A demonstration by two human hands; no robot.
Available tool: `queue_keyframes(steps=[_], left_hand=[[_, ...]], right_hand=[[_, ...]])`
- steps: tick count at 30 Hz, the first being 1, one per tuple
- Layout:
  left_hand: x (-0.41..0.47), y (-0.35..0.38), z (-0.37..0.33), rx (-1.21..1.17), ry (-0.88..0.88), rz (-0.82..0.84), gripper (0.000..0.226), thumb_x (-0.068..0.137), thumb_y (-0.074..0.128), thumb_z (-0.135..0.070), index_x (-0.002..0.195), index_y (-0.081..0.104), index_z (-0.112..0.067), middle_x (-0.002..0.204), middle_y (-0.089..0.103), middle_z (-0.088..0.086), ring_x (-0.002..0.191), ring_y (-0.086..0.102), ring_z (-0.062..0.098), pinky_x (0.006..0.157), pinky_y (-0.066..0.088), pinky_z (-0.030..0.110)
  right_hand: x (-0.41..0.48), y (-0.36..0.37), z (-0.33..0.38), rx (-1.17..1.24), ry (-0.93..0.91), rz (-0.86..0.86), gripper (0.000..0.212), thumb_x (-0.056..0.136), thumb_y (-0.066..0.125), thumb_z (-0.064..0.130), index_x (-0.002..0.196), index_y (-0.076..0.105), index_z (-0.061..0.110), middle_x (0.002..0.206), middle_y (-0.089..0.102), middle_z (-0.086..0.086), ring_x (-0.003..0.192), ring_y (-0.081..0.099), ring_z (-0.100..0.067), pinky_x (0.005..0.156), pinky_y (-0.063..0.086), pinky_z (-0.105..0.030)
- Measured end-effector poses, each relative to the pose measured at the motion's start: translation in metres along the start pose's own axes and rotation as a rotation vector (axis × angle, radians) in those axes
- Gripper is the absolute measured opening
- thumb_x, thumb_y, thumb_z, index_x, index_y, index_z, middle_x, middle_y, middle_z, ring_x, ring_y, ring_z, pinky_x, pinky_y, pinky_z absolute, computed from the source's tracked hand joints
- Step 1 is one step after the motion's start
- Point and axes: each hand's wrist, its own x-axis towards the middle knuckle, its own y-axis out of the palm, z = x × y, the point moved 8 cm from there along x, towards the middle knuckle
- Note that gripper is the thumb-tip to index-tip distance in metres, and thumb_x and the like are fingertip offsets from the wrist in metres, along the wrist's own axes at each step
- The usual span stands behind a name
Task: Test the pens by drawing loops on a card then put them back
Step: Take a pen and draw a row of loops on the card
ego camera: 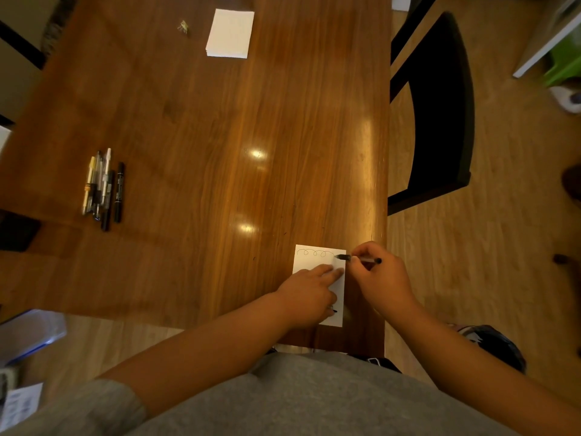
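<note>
A white card (pixel 309 262) lies near the table's front right edge, with a row of thin loops drawn along its top. My right hand (pixel 382 280) grips a pen (pixel 361 259), whose tip rests at the card's top right corner, at the end of the loops. Pressing flat on the card's lower part is my left hand (pixel 309 294); something small and dark pokes out beneath it. At the table's left side lies a bundle of several pens (pixel 102 188), side by side.
A stack of white cards (pixel 230 33) sits at the table's far end, with a small crumpled scrap (pixel 183 26) to its left. A black chair (pixel 440 111) stands to the right of the wooden table (pixel 220 136). A clear plastic box (pixel 30 333) rests low left.
</note>
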Motion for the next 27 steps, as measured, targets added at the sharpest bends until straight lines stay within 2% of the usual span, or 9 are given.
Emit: queue_keyframes(steps=[3,9,15,27], left_hand=[[-0.001,-0.001,-0.001,0.000,-0.004,-0.016,0.037,0.099,0.047,-0.040,0.122,0.065,-0.017,0.162,0.014,0.007,0.146,0.014,0.028,0.105,0.036,0.045],[0.003,0.002,-0.004,0.056,-0.003,-0.032,0.037,0.099,0.045,-0.042,0.120,0.066,-0.020,0.161,0.017,0.006,0.145,0.016,0.030,0.102,0.036,0.045],[0.004,0.005,-0.002,0.067,-0.002,-0.021,0.036,0.099,0.046,-0.042,0.120,0.066,-0.021,0.162,0.013,0.005,0.145,0.015,0.031,0.105,0.033,0.047],[0.005,0.006,-0.002,0.053,-0.004,-0.046,0.037,0.098,0.047,-0.043,0.119,0.067,-0.021,0.162,0.016,0.004,0.144,0.017,0.031,0.104,0.034,0.048]], right_hand=[[-0.003,0.002,0.000,0.013,-0.004,0.017,0.008,0.093,0.063,0.020,0.095,0.064,0.028,0.083,0.066,0.009,0.062,0.059,-0.004,0.046,0.040,-0.009],[-0.003,0.005,0.005,0.017,-0.021,0.027,0.007,0.094,0.061,0.019,0.097,0.063,0.025,0.089,0.067,0.010,0.078,0.064,-0.007,0.061,0.053,-0.020],[-0.001,-0.003,0.004,0.047,-0.021,-0.027,0.012,0.094,0.062,0.022,0.090,0.060,0.033,0.083,0.066,0.015,0.067,0.063,-0.006,0.046,0.043,-0.009],[-0.004,-0.007,-0.003,0.024,0.006,-0.010,0.019,0.092,0.063,0.021,0.085,0.059,0.038,0.078,0.064,0.013,0.057,0.059,0.001,0.043,0.040,-0.006]])
